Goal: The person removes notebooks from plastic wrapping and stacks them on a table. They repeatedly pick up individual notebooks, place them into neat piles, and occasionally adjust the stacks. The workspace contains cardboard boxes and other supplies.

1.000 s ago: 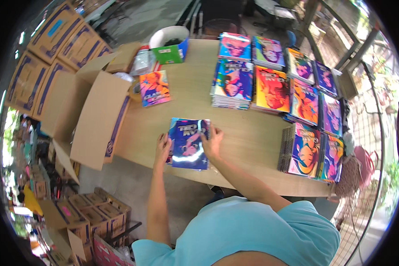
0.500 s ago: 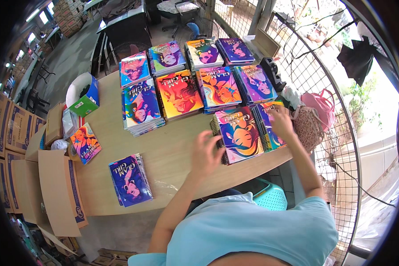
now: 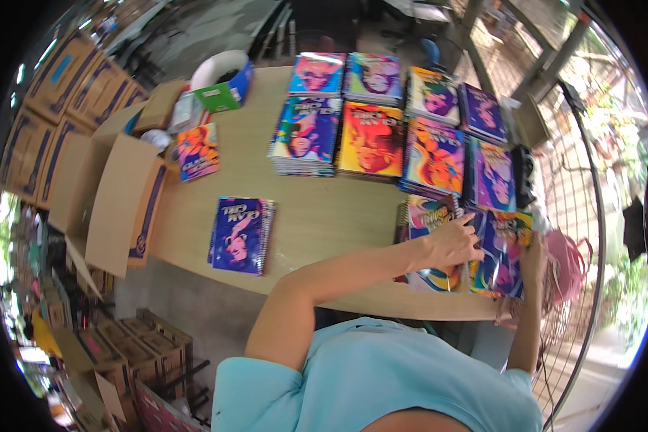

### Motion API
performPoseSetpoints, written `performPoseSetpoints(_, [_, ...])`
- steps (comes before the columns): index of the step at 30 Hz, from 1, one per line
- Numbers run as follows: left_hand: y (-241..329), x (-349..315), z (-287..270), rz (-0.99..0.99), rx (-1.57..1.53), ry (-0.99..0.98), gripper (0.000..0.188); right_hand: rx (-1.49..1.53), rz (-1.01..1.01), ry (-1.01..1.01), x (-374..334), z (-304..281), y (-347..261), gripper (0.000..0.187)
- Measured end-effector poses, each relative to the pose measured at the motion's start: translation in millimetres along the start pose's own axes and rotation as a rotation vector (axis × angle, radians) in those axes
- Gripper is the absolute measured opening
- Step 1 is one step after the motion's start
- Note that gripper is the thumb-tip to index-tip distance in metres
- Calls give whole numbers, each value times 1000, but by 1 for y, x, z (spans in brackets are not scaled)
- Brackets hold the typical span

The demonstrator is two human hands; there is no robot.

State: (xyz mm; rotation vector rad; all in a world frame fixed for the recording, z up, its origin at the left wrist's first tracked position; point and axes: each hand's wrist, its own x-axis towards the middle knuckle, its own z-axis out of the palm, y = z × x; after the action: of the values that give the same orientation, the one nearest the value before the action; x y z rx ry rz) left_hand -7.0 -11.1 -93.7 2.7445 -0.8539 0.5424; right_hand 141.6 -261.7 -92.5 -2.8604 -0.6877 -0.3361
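Note:
My left hand reaches across a spiral notebook with a colourful illustrated cover at the table's front right. Its fingers are spread, their tips at the gap beside the neighbouring notebook, a blue, purple and yellow one. Contact with the spiral edge there is too blurred to tell. At that second notebook's right edge, my right hand is closed around the side, its fingers partly hidden. A purple-blue notebook lies apart near the front edge, with another beneath it.
Stacks of illustrated notebooks stand in two rows behind my hands. An orange notebook lies at left, near a blue-green container and an open cardboard box. A pink bag hangs by the wire mesh at right.
My view has turned, shifting the table in the picture. My left hand has moved right across the front notebook. My right hand has gone from the neighbouring notebook's top to its right edge.

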Motion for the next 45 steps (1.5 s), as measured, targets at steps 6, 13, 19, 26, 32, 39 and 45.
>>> performPoseSetpoints(6, [-7,-174,-146,-1216,-787,263,27,644,-104,67,-32,-77,-157,36])
performPoseSetpoints(13, [-31,-430,-150,-1648,-404,661,26,1627,9,-674,-84,7,-421,41])
performPoseSetpoints(19, [-48,-504,-106,-1542,-657,508,54,959,-269,-228,-179,177,-542,74])
performPoseSetpoints(26, [-70,-468,-132,-1362,-180,311,69,976,-354,32,-88,143,-530,70])
performPoseSetpoints(32, [-185,-294,-133,-536,-111,241,48,650,-294,38,197,181,-524,42])
performPoseSetpoints(39, [-283,-221,-71,-301,128,-83,29,223,149,-317,307,208,-577,74])
performPoseSetpoints(45, [-287,-223,-63,-299,210,-152,25,308,200,-458,312,199,-585,67])
